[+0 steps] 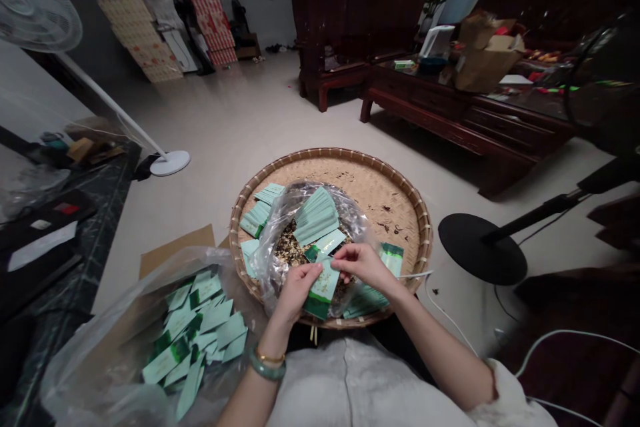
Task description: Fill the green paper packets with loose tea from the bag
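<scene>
Between my two hands is a pale green paper packet [325, 283] with a dark green band. My left hand [301, 287] pinches its left edge. At its upper right, the fingers of my right hand [357, 261] are pressed together; whether they grip the packet or something small is hidden. Just beyond lies an open clear plastic bag [273, 243] holding dark and pale dried bits [289, 247]. A fanned stack of green packets [317, 215] rests on top of it. All this sits on a round woven bamboo tray [383, 177], with more packets [256, 218] at its left side.
On the left a large clear bag [120, 333] holds many loose green packets [200, 330], beside cardboard [175, 250]. A white fan [170, 163] stands at far left. A black round stand base [483, 249] and white cable [450, 320] are right. Behind is a dark wooden table [425, 97].
</scene>
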`<state>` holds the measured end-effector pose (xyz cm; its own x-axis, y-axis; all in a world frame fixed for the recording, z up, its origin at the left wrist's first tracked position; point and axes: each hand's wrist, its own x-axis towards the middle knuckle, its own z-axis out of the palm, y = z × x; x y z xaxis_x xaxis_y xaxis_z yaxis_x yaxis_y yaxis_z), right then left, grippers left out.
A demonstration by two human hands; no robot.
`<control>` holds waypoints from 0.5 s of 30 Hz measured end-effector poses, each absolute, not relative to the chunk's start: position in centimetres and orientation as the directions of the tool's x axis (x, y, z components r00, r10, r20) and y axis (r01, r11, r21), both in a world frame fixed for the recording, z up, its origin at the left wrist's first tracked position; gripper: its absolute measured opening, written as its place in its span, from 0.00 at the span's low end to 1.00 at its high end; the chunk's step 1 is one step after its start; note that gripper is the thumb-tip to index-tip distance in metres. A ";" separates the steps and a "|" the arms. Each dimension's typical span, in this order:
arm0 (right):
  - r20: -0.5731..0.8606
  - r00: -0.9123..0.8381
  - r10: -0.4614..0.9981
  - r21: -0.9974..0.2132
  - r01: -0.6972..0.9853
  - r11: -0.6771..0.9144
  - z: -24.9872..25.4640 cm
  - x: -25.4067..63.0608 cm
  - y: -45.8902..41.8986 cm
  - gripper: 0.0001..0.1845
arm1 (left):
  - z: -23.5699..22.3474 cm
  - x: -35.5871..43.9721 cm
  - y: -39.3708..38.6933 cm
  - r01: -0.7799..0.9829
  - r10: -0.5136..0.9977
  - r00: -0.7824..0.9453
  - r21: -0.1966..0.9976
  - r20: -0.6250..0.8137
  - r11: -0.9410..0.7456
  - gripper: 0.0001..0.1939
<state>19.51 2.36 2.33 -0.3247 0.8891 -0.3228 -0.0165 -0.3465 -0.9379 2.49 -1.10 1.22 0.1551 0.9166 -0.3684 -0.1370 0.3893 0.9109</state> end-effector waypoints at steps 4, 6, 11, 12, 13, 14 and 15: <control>-0.299 -0.303 0.905 -0.941 -0.063 -0.332 1.5 19.7 2.0 0.23 | 1.5 3.0 -1.4 -0.201 0.880 0.239 0.865 -0.412 0.460 0.24; -0.258 -0.276 0.926 -0.954 -0.080 -0.290 1.1 20.0 1.9 0.23 | 1.6 3.2 -1.5 -0.205 0.843 0.324 0.838 -0.429 0.505 0.25; -0.014 -0.098 0.995 -0.967 0.253 0.011 0.1 21.8 1.7 0.14 | 1.5 3.3 -1.6 -0.250 0.827 0.277 0.795 -0.489 0.553 0.26; 0.057 -0.099 0.993 -0.913 0.398 0.092 -0.2 22.2 1.6 0.13 | 1.4 3.2 -1.6 -0.274 0.833 0.254 0.789 -0.492 0.549 0.25; 0.110 -0.125 0.986 -0.830 0.535 0.160 -0.5 22.5 1.4 0.11 | 1.4 3.1 -1.5 -0.294 0.840 0.236 0.788 -0.489 0.541 0.25; 0.135 -0.167 0.977 -0.737 0.642 0.211 -0.9 22.7 1.3 0.14 | 1.3 3.1 -1.4 -0.309 0.845 0.225 0.787 -0.485 0.534 0.24; 0.139 -0.206 0.969 -0.648 0.721 0.246 -1.2 22.7 1.1 0.18 | 1.3 3.0 -1.4 -0.321 0.848 0.219 0.785 -0.482 0.529 0.24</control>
<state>22.75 1.09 -1.25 -0.2055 0.9687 0.1390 0.7210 0.2459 -0.6479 3.03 -1.37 1.30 0.2186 0.8484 -0.4821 -0.3213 0.5291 0.7854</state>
